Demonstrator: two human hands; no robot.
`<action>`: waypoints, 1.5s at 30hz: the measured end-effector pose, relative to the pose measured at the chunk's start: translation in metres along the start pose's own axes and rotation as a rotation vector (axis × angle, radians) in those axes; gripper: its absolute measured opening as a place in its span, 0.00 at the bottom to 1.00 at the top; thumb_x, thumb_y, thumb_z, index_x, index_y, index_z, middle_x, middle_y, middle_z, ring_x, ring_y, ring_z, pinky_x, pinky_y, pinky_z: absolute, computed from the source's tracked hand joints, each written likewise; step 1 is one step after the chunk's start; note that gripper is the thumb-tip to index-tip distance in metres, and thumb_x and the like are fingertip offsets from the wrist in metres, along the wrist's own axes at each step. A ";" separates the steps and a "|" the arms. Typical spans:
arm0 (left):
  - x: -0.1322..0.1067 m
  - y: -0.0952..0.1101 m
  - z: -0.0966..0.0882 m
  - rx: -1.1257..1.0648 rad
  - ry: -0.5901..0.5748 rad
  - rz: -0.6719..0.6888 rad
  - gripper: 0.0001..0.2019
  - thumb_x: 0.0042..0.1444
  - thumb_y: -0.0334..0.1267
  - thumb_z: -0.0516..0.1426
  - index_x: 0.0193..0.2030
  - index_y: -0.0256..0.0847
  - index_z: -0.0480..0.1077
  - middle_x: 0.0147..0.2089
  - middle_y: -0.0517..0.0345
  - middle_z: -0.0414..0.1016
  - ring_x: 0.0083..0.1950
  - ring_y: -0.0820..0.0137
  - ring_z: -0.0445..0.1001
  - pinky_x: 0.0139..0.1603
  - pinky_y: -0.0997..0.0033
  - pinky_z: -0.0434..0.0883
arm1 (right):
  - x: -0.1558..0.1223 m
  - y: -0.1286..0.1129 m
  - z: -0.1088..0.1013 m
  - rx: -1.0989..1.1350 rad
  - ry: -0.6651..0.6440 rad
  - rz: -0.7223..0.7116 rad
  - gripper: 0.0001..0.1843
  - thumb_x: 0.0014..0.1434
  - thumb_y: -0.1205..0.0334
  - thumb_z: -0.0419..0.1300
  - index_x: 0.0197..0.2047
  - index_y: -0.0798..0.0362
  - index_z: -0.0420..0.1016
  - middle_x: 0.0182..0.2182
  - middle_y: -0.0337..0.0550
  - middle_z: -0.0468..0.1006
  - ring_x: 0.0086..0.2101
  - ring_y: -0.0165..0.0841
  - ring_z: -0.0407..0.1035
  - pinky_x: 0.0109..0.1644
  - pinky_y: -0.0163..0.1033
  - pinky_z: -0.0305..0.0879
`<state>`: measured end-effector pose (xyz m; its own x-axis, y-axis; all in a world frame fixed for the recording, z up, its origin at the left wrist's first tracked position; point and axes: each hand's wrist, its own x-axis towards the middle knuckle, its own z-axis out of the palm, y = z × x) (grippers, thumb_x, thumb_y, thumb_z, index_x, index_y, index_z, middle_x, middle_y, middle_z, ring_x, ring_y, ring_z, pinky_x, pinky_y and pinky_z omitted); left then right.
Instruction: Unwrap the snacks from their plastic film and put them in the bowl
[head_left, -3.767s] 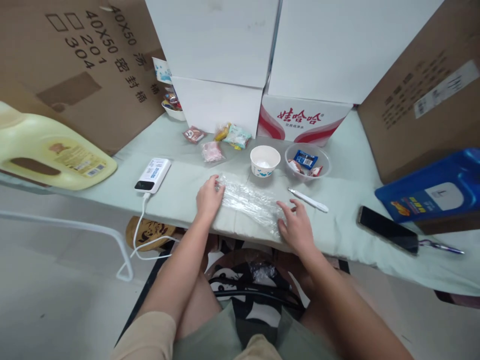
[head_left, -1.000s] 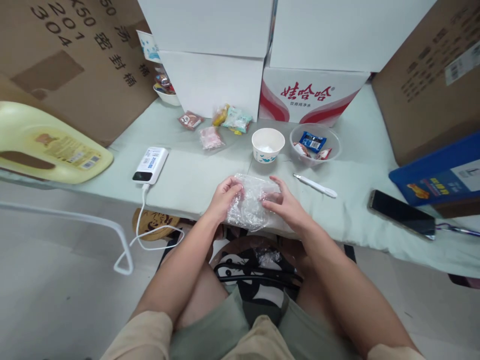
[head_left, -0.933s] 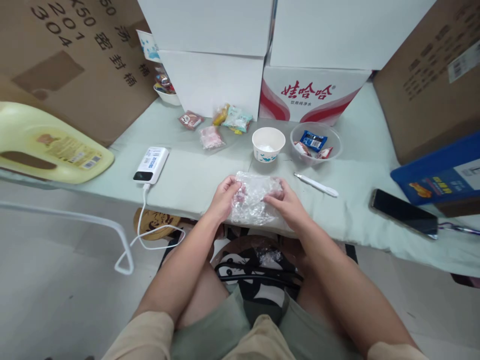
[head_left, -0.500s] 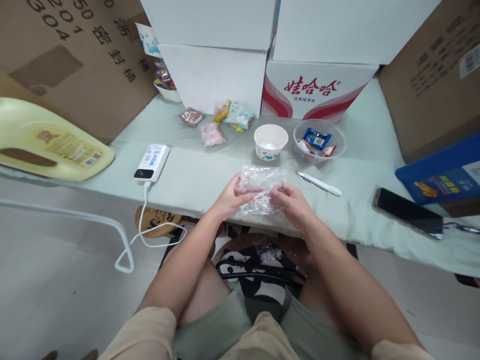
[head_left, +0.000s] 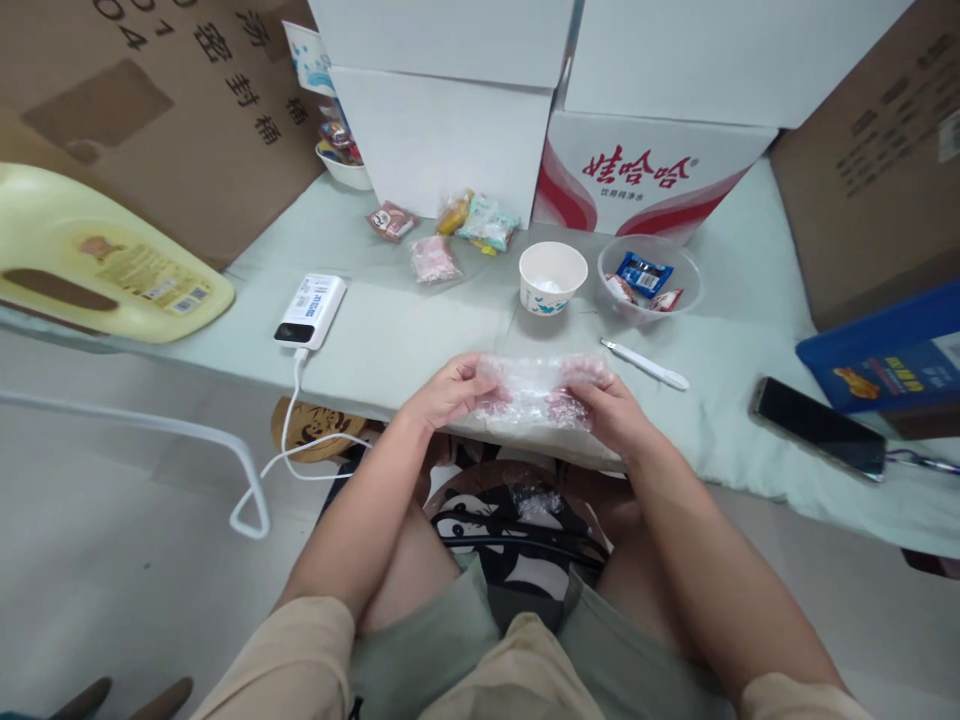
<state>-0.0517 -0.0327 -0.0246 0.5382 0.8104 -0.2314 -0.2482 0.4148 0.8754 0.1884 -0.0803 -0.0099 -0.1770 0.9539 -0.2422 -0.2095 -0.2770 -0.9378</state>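
Note:
A clear, crinkled plastic bag (head_left: 529, 390) is stretched between my hands at the table's front edge. My left hand (head_left: 454, 390) pinches its left end with the thumb on top. The right end is gripped by my right hand (head_left: 606, 400), whose fingers lie behind the film and show through it. Just beyond the bag stands a white paper cup (head_left: 553, 278) with blue marks and something whitish inside. Close to my right hand lies a white-handled craft knife (head_left: 646, 364). A clear plastic bowl (head_left: 694, 290) behind it holds several small packets, one of them blue (head_left: 642, 274).
Several wrapped snacks (head_left: 435, 259) lie before white boxes (head_left: 450, 140). Left are a white power bank (head_left: 310, 312) with a cable and a yellow jug (head_left: 112, 260). A phone (head_left: 819, 428) and a blue package (head_left: 885, 350) are at right. Crumpled plastic (head_left: 541, 500) rests near my lap.
My hands have moved apart, drawing the plastic bag out wider and flatter between them. The view has shifted slightly; the things on the table stay in place.

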 end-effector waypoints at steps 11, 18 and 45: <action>0.010 0.003 0.000 0.391 0.040 0.103 0.27 0.43 0.37 0.68 0.52 0.40 0.70 0.33 0.63 0.71 0.31 0.76 0.68 0.33 0.77 0.66 | 0.009 0.006 -0.001 -0.144 0.126 0.096 0.43 0.43 0.53 0.71 0.61 0.43 0.62 0.34 0.35 0.77 0.31 0.32 0.70 0.35 0.37 0.67; 0.015 -0.006 -0.004 0.511 0.461 0.407 0.20 0.46 0.39 0.67 0.46 0.42 0.70 0.49 0.53 0.73 0.47 0.68 0.74 0.49 0.69 0.72 | 0.012 0.007 -0.001 -0.301 0.471 -0.160 0.20 0.45 0.51 0.66 0.41 0.48 0.70 0.28 0.35 0.71 0.31 0.34 0.67 0.39 0.41 0.65; 0.022 -0.012 0.031 0.110 0.142 0.303 0.25 0.45 0.43 0.69 0.50 0.44 0.71 0.56 0.50 0.74 0.60 0.62 0.69 0.59 0.63 0.64 | 0.018 -0.027 0.008 -0.687 0.397 -0.301 0.13 0.52 0.49 0.61 0.28 0.48 0.64 0.23 0.34 0.65 0.27 0.32 0.59 0.33 0.38 0.58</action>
<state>-0.0118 -0.0325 -0.0271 0.3343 0.9425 -0.0035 -0.2876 0.1056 0.9519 0.1831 -0.0564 0.0133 0.1700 0.9811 0.0926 0.4601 0.0041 -0.8878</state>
